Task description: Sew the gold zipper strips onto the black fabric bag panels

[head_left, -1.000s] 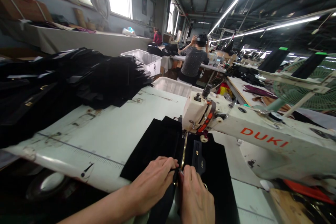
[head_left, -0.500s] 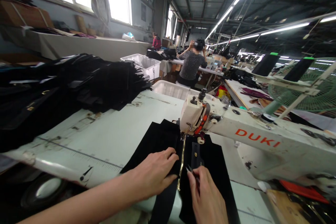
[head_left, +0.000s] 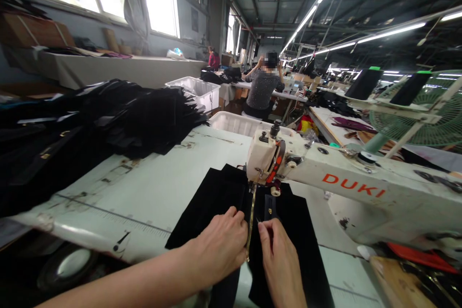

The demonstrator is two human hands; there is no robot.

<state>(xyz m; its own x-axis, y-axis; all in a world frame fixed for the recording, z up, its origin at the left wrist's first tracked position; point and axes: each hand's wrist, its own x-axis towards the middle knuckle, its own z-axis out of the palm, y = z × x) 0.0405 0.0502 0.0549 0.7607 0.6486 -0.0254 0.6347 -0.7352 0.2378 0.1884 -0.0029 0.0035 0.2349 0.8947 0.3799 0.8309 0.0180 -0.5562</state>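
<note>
Black fabric [head_left: 212, 197] lies under both hands at the sewing machine [head_left: 346, 192].

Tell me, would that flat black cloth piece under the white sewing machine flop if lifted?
Probably floppy: the flat black cloth piece hangs over the front edge of the white table. Likely light: left hand and right hand press it with fingertips.

One word reads clearly from here: DUKI, in red capitals along the side of the white sewing machine [head_left: 364, 199] arm, toward the right edge of the table [head_left: 162, 185]. A ruled scale runs along the table's front edge, but its figures are too small to read.
</note>
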